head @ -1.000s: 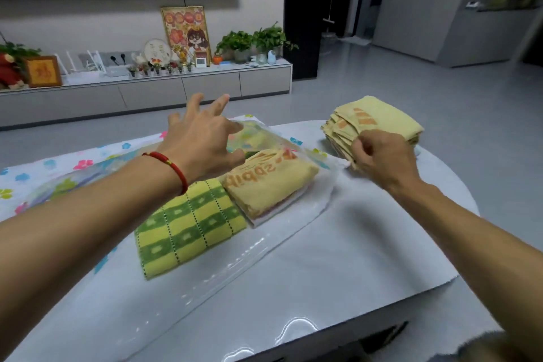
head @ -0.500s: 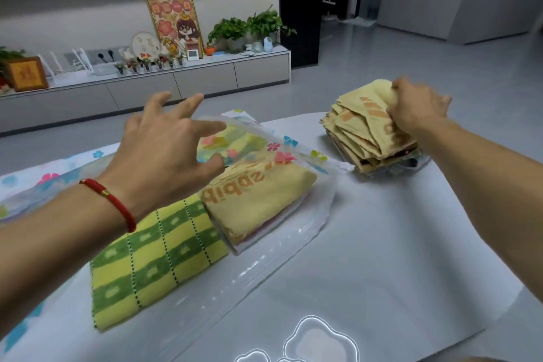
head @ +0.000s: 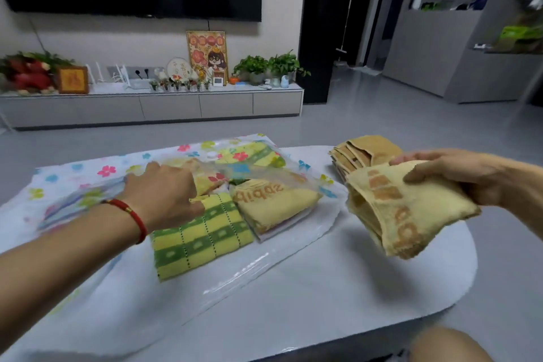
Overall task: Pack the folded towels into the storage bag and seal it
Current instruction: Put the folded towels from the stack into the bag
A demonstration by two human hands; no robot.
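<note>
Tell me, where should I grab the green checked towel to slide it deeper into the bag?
Probably grip the green checked towel at its near short edge, coming from the front. That end sticks out of the clear storage bag, while the far end is tucked under the left hand lifting the bag's top sheet.

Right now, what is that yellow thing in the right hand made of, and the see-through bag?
The yellow towel looks like soft terry cloth: matte, fuzzy, folded in floppy layers, with orange letters. The storage bag looks like thin clear plastic: glossy glare streaks, wrinkles, and the towels show through it. Its far part is printed with flowers.
</note>
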